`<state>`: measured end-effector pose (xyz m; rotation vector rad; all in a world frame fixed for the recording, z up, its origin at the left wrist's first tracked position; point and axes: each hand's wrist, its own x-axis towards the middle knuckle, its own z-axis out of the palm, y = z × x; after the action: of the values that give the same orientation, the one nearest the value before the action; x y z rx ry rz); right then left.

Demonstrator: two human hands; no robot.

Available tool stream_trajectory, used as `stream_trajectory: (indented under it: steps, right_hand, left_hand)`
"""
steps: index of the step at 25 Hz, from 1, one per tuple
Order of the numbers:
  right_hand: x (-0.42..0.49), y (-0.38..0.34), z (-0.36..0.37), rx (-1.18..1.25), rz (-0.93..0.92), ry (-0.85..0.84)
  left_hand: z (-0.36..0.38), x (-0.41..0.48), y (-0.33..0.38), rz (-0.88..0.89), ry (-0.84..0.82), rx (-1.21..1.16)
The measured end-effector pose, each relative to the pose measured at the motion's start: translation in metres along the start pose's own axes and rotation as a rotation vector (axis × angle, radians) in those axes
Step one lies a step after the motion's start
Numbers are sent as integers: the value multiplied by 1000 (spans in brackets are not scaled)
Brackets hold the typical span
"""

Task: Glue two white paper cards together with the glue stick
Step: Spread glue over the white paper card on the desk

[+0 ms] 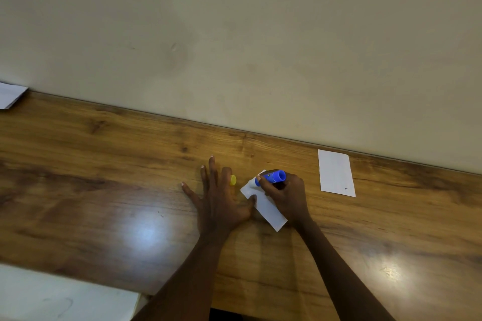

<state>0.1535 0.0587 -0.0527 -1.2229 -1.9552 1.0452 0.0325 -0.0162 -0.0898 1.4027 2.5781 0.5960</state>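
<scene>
A white paper card (268,210) lies tilted on the wooden table (104,164). My right hand (285,197) grips a blue glue stick (272,177) and holds its white tip against the card's far corner. My left hand (217,195) lies flat on the table with fingers spread, its thumb pressing the card's left edge. The yellow cap (233,180) sits just beyond my left fingers. A second white card (336,172) lies flat to the right near the wall, apart from both hands.
A beige wall (234,34) runs along the table's far edge. White paper (10,95) lies at the far left edge. A white surface (65,297) shows below the table's near edge at the lower left.
</scene>
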Motion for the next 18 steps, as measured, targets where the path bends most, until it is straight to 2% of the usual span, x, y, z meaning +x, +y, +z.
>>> stream_trajectory:
  steps: [4, 10, 13, 16, 18]
  right_hand:
    - [15, 9, -14, -38, 127, 71]
    - [23, 13, -19, -42, 166, 100]
    - [18, 13, -20, 104, 222, 104]
    - [2, 8, -19, 428, 271, 243]
    - [-12, 2, -18, 361, 233, 347]
  left_hand:
    - [0, 0, 1, -5, 10, 2]
    - [-2, 0, 2, -10, 0, -5]
    - [-2, -1, 2, -8, -6, 5]
    - [-2, 0, 2, -2, 3, 3]
    - [-2, -1, 2, 1, 11, 7]
